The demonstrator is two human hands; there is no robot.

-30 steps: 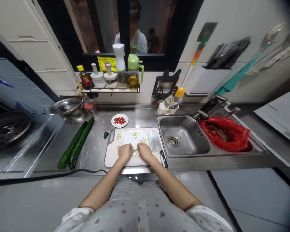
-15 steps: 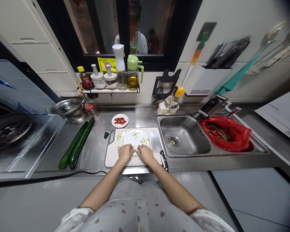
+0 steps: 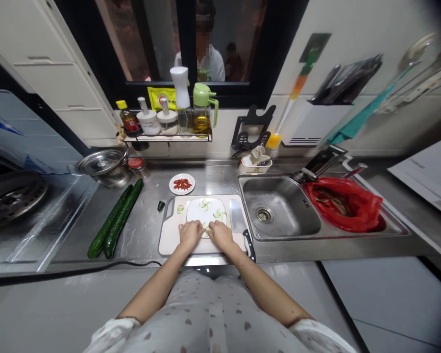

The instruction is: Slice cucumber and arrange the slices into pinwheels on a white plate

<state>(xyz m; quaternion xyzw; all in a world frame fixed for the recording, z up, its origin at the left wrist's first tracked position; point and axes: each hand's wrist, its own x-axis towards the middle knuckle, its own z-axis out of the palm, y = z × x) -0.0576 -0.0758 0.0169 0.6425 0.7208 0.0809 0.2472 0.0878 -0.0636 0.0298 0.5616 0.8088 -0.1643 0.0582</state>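
Note:
A white plate (image 3: 196, 215) lies on the pale cutting board (image 3: 169, 241). Thin cucumber slices (image 3: 219, 214) are set out on it in small pinwheels. My left hand (image 3: 191, 233) and my right hand (image 3: 220, 232) meet at the plate's near edge, fingers bent and close together over another group of slices (image 3: 206, 230). Both hands look closed at the fingertips; whether a slice is pinched in either is too small to tell. A knife (image 3: 236, 215) with a black handle rests along the board's right side. More cucumber slices (image 3: 180, 208) sit near the board's handle.
Two whole cucumbers (image 3: 123, 218) lie on the left, with a cut cucumber end (image 3: 160, 206) beside the board. Behind is a small dish (image 3: 182, 190) of chopped red pieces. The sink (image 3: 279, 206) and a red bag (image 3: 371, 206) are on the right; a lidded pot (image 3: 108, 169) stands back left.
Almost nothing differs. Both hands stay over the same slices at the plate's near edge, and the view has shifted very slightly.

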